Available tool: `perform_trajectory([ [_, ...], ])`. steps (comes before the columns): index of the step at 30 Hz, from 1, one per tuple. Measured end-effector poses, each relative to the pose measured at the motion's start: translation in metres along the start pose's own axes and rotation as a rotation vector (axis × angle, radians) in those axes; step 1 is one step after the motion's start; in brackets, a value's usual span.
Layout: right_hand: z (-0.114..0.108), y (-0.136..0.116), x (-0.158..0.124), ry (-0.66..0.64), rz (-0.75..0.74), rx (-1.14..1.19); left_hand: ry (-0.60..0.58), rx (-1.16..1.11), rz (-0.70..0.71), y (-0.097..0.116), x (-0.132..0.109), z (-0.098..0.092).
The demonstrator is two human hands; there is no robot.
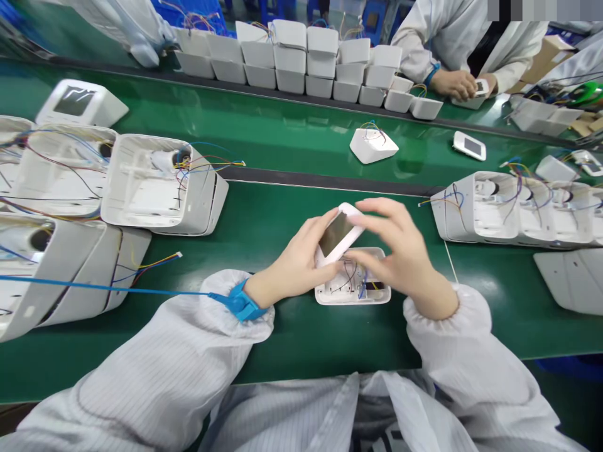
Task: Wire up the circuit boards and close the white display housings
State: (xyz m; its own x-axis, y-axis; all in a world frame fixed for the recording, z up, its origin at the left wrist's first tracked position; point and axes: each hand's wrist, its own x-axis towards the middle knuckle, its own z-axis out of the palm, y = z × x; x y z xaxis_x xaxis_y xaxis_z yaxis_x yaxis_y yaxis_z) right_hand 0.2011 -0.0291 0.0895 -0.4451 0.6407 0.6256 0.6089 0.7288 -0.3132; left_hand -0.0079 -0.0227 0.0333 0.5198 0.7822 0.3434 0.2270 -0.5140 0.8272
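My left hand (pixel 301 257) is closed on a white panel with a dark screen (pixel 336 237), tilted, its thumb on the lower edge and its fingers along the upper left. At the panel's right edge is my right hand (pixel 396 245), fingers spread and curved, fingertips at the edge; whether they press on it I cannot tell. Below both hands a shallow white housing (pixel 353 295) lies open side up on the green bench, with thin wires and a dark part inside. The hands and the panel hide its upper portion. A blue wrist strap (pixel 242 301) with a cord is on my left wrist.
Open white housings with wires (pixel 146 188) stand at left, and more housings (pixel 518 207) at right. On the green strip beyond lie a white shell (pixel 374 145) and a screened panel (pixel 470 146). Stacked shells (pixel 306 59) line the far side. A co-worker's hands (pixel 459 85) hold a panel.
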Motion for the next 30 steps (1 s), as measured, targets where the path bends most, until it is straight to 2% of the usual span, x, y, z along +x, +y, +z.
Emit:
perform_trajectory([
  [1,-0.005,0.003,0.000,-0.001,0.068,0.028,0.039,-0.030,0.049,-0.001,0.000,0.001],
  [3,-0.008,0.004,-0.002,-0.146,0.152,0.017,0.092,-0.122,0.137,-0.003,-0.002,0.005],
  [6,0.000,-0.005,-0.007,-0.496,0.128,-0.211,0.101,-0.266,0.198,-0.003,-0.006,0.012],
  [9,0.013,-0.018,-0.009,-0.631,0.099,-0.395,0.075,-0.383,0.162,-0.003,-0.010,0.017],
  [11,0.019,-0.021,-0.009,-0.623,0.085,-0.379,0.060,-0.464,0.102,-0.004,-0.012,0.018],
  [14,0.023,-0.014,-0.011,-0.524,0.124,-0.282,0.074,-0.558,0.033,-0.009,-0.016,0.019],
  [20,0.033,-0.003,-0.017,-0.338,0.242,-0.160,0.111,-0.588,0.024,-0.014,-0.020,0.019],
  [30,0.035,-0.001,-0.018,-0.293,0.226,-0.083,0.109,-0.541,0.078,-0.018,-0.018,0.018],
])
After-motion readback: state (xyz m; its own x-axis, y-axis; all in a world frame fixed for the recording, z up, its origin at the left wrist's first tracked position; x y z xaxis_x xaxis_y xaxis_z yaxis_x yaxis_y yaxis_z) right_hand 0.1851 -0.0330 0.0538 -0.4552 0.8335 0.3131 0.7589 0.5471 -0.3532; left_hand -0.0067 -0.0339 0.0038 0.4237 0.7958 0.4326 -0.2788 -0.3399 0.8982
